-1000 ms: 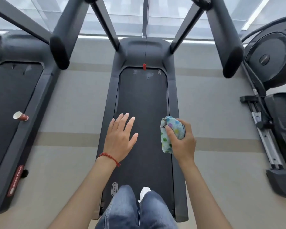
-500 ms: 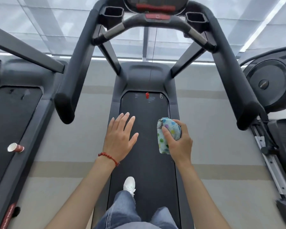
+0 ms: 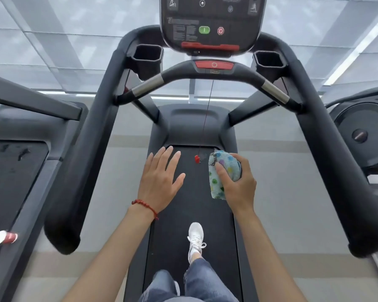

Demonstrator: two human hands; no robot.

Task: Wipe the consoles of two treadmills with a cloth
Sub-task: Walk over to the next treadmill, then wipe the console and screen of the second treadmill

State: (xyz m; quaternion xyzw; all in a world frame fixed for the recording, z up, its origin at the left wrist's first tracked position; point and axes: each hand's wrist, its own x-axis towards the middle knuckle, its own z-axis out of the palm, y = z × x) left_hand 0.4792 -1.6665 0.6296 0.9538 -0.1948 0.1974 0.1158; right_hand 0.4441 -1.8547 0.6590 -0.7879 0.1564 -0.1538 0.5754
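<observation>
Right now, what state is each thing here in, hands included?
Left hand: open, fingers spread, holding nothing.
Right hand: grips the cloth.
Cloth: bunched up, not yet on the console.
Console: upright ahead, untouched; whether it is switched on cannot be told.
Left cup holder: nothing visible inside.
Safety clip: hanging free on its cord.
Paper cup: lying on its side on the neighbouring treadmill.

Bright, even daylight from the windows (image 3: 74, 40) ahead; wide-angle bending and slight blur toward the edges.
</observation>
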